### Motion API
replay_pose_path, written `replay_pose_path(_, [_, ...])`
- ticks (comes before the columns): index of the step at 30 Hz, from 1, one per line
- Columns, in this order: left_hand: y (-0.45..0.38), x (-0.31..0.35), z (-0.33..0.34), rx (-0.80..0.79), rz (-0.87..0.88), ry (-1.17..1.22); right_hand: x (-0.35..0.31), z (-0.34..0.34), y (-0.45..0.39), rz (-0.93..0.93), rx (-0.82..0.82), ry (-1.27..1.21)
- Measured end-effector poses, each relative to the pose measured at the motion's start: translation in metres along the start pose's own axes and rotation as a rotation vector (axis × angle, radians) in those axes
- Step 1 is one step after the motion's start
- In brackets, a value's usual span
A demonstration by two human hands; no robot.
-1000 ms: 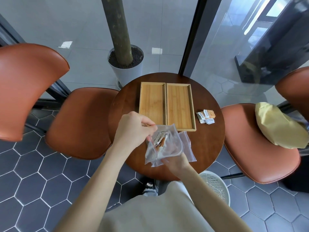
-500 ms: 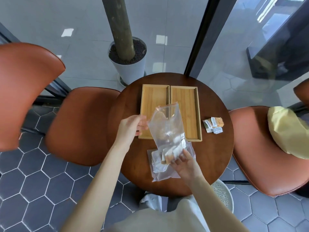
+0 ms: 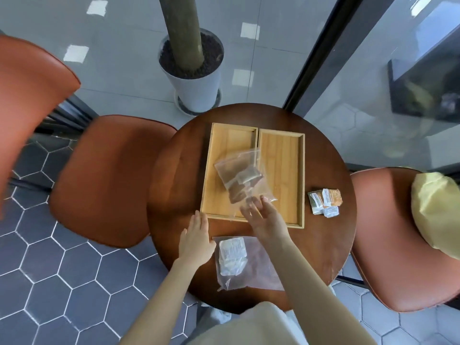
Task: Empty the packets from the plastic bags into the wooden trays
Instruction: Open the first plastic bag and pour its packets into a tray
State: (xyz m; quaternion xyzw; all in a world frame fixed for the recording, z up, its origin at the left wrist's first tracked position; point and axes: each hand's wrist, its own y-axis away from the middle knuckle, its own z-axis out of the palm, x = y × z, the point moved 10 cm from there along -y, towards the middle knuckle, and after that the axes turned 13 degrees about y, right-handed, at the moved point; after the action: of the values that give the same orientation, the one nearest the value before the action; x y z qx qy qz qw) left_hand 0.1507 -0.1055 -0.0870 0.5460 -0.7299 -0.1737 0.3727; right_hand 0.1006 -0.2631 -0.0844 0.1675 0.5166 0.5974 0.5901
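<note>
Two wooden trays lie side by side on the round table, the left tray (image 3: 219, 145) and the right tray (image 3: 283, 155). A clear plastic bag (image 3: 239, 168) with brownish packets inside lies tilted over the left tray, its mouth pointing away from me. My right hand (image 3: 263, 217) grips the bag's near corner with its fingertips. My left hand (image 3: 196, 237) rests flat on the table by the left tray's near corner, fingers apart, holding nothing. A second plastic bag (image 3: 251, 267) with a white packet (image 3: 232, 255) in it lies at the table's near edge.
A small pile of loose packets (image 3: 324, 201) lies right of the trays. Orange chairs stand left (image 3: 104, 178) and right (image 3: 388, 245), the right one bearing a yellow cushion (image 3: 435, 210). A potted trunk (image 3: 191, 70) stands behind the table, with a glass wall to the right.
The bag was turned from upright near me to lying over the left tray. My left hand let go of it and dropped to the table. The second bag now lies uncovered.
</note>
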Motion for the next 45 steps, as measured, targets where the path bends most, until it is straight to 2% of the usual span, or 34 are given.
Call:
replay_pose_path(11, [-0.002,-0.002,0.004,-0.022,-0.021,0.011,-0.048,0.079,0.026,-0.132,-0.123,0.300])
replay_pose_path(17, [-0.003,-0.002,0.005,-0.018,-0.015,0.003,-0.055,0.094,0.049,-0.128,-0.178,0.308])
replay_pose_path(24, [-0.003,-0.005,0.005,-0.058,-0.023,0.055,-0.051,0.066,0.082,-0.077,-0.152,0.171])
replay_pose_path(26, [-0.005,-0.006,0.001,-0.067,-0.037,0.250,-0.049,0.054,0.092,-0.067,-0.136,0.106])
replay_pose_path(28, [-0.003,-0.007,-0.018,0.033,-0.052,0.579,-0.048,0.039,0.100,-0.075,-0.111,0.076])
replay_pose_path(30, [0.005,-0.020,-0.034,0.138,-0.153,1.079,-0.045,0.027,0.106,-0.085,-0.103,0.097])
replay_pose_path(31, [0.008,-0.021,-0.028,0.076,-0.222,1.410,-0.043,0.020,0.108,-0.080,-0.101,0.115])
replay_pose_path(33, [0.015,-0.009,-0.017,-0.174,-0.299,1.979,-0.037,0.006,0.110,-0.055,-0.090,0.176])
replay_pose_path(35, [0.025,-0.001,-0.019,-0.364,-0.275,2.147,-0.032,-0.010,0.110,-0.044,-0.069,0.298])
replay_pose_path(38, [0.035,-0.007,-0.019,-0.377,-0.252,1.948,-0.035,-0.032,0.108,-0.083,-0.025,0.502])
replay_pose_path(42, [0.041,-0.026,-0.025,-0.193,-0.138,1.455,-0.038,-0.045,0.111,-0.153,0.039,0.697])
replay_pose_path(45, [0.055,-0.037,-0.026,-0.157,-0.098,1.392,-0.043,-0.050,0.113,-0.251,0.148,0.773])
